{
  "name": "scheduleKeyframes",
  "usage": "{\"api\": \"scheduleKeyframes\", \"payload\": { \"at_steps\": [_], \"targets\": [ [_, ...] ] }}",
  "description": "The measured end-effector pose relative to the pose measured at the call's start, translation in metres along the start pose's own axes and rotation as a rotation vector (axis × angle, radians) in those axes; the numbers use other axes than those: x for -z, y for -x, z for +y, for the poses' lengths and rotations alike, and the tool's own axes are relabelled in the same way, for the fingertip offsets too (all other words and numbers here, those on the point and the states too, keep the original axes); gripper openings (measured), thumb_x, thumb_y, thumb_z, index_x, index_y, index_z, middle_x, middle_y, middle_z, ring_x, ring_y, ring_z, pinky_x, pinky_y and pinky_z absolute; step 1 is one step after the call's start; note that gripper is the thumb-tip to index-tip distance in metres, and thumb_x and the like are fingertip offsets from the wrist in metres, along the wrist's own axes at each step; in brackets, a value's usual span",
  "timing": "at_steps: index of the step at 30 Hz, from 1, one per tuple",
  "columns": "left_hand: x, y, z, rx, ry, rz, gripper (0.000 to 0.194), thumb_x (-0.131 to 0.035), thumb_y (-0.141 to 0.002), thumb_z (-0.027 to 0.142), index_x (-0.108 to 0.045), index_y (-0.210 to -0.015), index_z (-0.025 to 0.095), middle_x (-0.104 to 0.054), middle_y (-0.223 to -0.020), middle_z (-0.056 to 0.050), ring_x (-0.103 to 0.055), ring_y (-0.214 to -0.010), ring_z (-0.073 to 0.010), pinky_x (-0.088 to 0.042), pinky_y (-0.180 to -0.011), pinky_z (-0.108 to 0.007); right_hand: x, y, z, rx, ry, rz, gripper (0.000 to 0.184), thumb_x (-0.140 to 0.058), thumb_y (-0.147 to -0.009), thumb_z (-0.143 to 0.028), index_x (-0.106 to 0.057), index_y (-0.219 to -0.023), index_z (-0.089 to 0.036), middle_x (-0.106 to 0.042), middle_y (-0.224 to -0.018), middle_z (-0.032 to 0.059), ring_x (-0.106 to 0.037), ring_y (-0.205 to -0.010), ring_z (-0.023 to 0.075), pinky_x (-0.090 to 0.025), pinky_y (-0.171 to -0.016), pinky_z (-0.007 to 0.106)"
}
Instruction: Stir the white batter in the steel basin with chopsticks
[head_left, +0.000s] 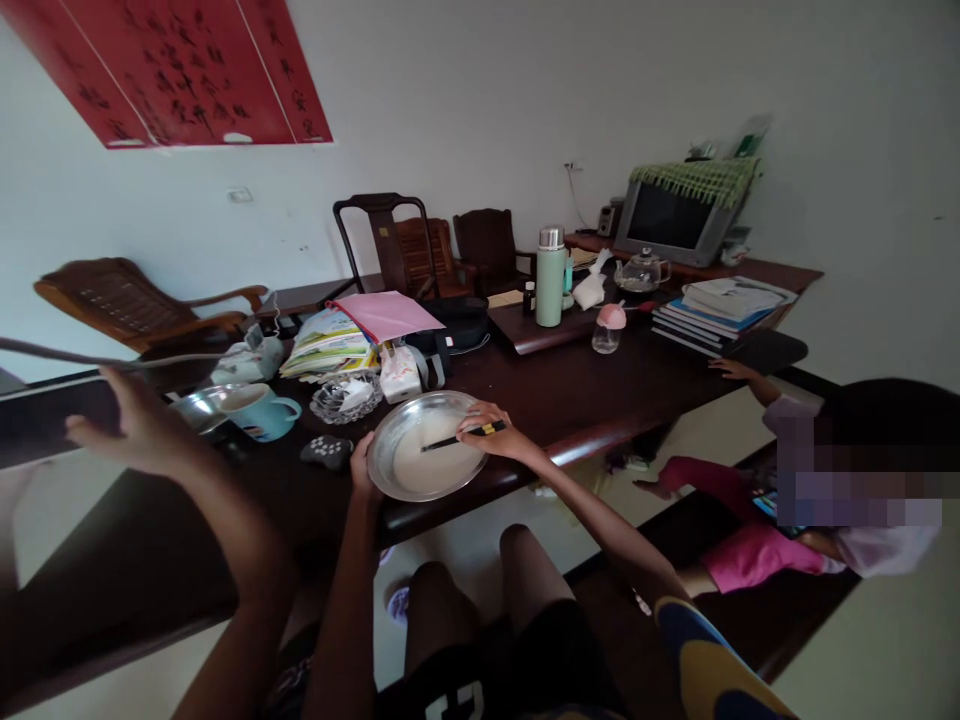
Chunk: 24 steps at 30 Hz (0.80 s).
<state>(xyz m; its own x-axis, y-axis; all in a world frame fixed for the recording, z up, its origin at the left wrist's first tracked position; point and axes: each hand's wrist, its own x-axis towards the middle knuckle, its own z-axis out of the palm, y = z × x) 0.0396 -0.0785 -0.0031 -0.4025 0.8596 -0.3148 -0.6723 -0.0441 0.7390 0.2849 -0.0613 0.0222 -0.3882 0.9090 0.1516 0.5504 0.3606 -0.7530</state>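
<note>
A round metal bowl (382, 455) rests at the table's front edge, with a pale, milky liquid (427, 468) in it. My left hand (363, 468) grips the bowl's left side, thumb by the rim. Over the bowl's right rim, my right hand (491, 432) is closed around dark chopsticks (442, 443) with yellow bands near the top. Their tips reach into the liquid. I cannot tell their exact number. Just left of my left hand lies a dark game controller (327, 451).
Another person's raised hand (135, 425) is at left, near a blue mug (262, 415). A glass dish (346, 397), books (322, 345), a green thermos (550, 278) and a pink-topped bottle (608, 330) stand behind the bowl. At right sits a person (750, 565), one hand on the table (525, 395).
</note>
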Motion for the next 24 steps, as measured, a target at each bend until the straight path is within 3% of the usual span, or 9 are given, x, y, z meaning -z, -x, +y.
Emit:
{"api": "scheduleKeyframes", "payload": {
  "at_steps": [2,4,8,12,18,24],
  "targets": [
    [0.000,-0.001,0.003,0.069,-0.015,0.044,0.032,-0.049,-0.098,0.025,-0.069,-0.077,0.011,-0.067,-0.071,-0.005,-0.070,-0.083,-0.0228,-0.057,-0.080,-0.032,0.003,-0.006,0.000,-0.028,-0.002,0.039,0.014,-0.069,-0.089,-0.037,-0.079,-0.098,-0.033,-0.062,-0.138,0.0013,-0.038,-0.146,0.0259,-0.026,-0.121,0.049],
    [0.000,0.000,0.005,0.091,-0.015,0.053,0.034,-0.048,-0.095,0.024,-0.068,-0.070,0.013,-0.066,-0.062,-0.004,-0.071,-0.079,-0.0233,-0.057,-0.078,-0.031,0.010,-0.004,0.005,-0.032,-0.005,0.055,0.014,-0.068,-0.090,-0.037,-0.078,-0.098,-0.033,-0.063,-0.137,0.0012,-0.038,-0.146,0.0253,-0.026,-0.121,0.050],
    [0.000,0.002,0.004,0.081,-0.016,0.038,0.025,-0.054,-0.087,0.025,-0.070,-0.071,0.014,-0.067,-0.060,-0.004,-0.071,-0.074,-0.0245,-0.058,-0.076,-0.033,0.017,0.014,0.019,0.024,0.004,0.008,0.012,-0.070,-0.088,-0.038,-0.078,-0.094,-0.032,-0.063,-0.137,0.0014,-0.040,-0.145,0.0259,-0.026,-0.120,0.052],
    [-0.001,0.003,0.005,0.057,-0.017,0.054,0.021,-0.059,-0.085,0.024,-0.067,-0.067,0.015,-0.065,-0.058,-0.002,-0.070,-0.070,-0.0234,-0.057,-0.075,-0.030,0.004,0.015,0.013,0.095,0.007,-0.045,0.010,-0.070,-0.088,-0.039,-0.079,-0.091,-0.034,-0.066,-0.133,-0.0015,-0.046,-0.141,0.0240,-0.028,-0.120,0.048],
    [-0.002,0.006,0.007,0.078,0.009,0.010,0.036,-0.045,-0.095,0.020,-0.069,-0.069,0.011,-0.066,-0.060,-0.005,-0.071,-0.072,-0.0221,-0.056,-0.074,-0.028,0.001,-0.014,-0.003,-0.038,0.024,0.055,0.011,-0.069,-0.090,-0.035,-0.077,-0.096,-0.033,-0.063,-0.138,0.0005,-0.039,-0.146,0.0232,-0.027,-0.121,0.047],
    [-0.002,0.006,0.007,0.081,0.005,0.034,0.028,-0.052,-0.089,0.021,-0.070,-0.070,0.012,-0.068,-0.062,-0.005,-0.066,-0.057,-0.0190,-0.056,-0.068,-0.028,0.015,0.014,0.017,-0.011,-0.021,0.028,0.010,-0.069,-0.088,-0.033,-0.077,-0.094,-0.032,-0.063,-0.137,0.0008,-0.040,-0.146,0.0252,-0.026,-0.120,0.051]
  ]
}}
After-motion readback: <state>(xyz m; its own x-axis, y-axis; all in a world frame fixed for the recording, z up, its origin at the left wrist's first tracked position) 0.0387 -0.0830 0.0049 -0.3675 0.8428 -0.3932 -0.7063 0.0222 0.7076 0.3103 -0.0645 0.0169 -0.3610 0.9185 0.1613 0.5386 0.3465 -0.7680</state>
